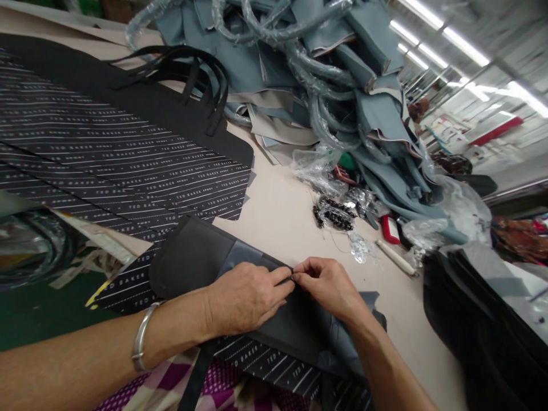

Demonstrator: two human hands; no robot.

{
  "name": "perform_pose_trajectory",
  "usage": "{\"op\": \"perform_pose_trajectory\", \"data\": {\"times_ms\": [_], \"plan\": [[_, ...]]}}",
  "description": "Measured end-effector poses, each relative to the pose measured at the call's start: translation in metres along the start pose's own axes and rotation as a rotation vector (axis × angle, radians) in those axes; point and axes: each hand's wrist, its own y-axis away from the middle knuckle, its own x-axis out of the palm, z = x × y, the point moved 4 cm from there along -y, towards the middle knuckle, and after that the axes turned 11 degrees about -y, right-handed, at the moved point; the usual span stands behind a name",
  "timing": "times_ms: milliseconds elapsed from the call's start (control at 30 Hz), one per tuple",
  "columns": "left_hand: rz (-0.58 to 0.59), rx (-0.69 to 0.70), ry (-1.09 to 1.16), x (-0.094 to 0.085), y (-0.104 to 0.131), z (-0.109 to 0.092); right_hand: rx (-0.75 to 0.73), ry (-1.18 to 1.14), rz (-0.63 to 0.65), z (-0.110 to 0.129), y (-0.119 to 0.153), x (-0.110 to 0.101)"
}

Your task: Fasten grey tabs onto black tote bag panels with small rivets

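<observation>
A black bag piece (pixel 188 257) with a dark blue-grey band (pixel 240 256) lies slantwise on the table in front of me. My left hand (pixel 252 294) rests across it, fingers bent over its upper edge and the thumb hidden. Close against those fingertips, my right hand (pixel 327 285) pinches thumb and forefinger together at the same edge. A tiny shiny bit shows between the fingertips, too small to name. Striped black lining printed with white lettering (pixel 274 362) hangs out below the piece, towards my lap.
More printed lining panels (pixel 128 160) with black straps (pixel 192 68) spread over the left. Blue-grey bag pieces with plastic-wrapped handles (pixel 321 85) are heaped at the back. Small black parts (pixel 336 214), a red object (pixel 390 229) and a pale stick-like tool (pixel 396 258) lie right of centre. Black pieces (pixel 479 331) stack at right.
</observation>
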Motion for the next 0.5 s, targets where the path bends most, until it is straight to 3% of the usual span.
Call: {"op": "perform_pose_trajectory", "data": {"times_ms": [200,267,333,400,467,500], "plan": [[-0.023,0.008,-0.020,0.002,0.001,-0.001,-0.052,0.043,0.031,0.005,-0.001,0.005],[-0.018,0.008,-0.040,0.000,0.001,-0.001,-0.035,-0.009,0.061,0.004,0.001,-0.005],[-0.010,0.009,-0.050,-0.002,0.001,-0.001,-0.039,-0.065,-0.058,-0.004,0.001,-0.034],[-0.006,0.020,-0.049,-0.003,0.001,-0.001,-0.086,0.001,-0.360,-0.021,0.001,-0.084],[-0.009,0.028,-0.049,-0.002,0.001,-0.001,-0.093,0.244,-0.663,-0.047,0.002,-0.137],[-0.015,0.026,-0.051,-0.001,0.002,-0.001,-0.056,0.398,-0.745,-0.062,0.002,-0.160]]}}
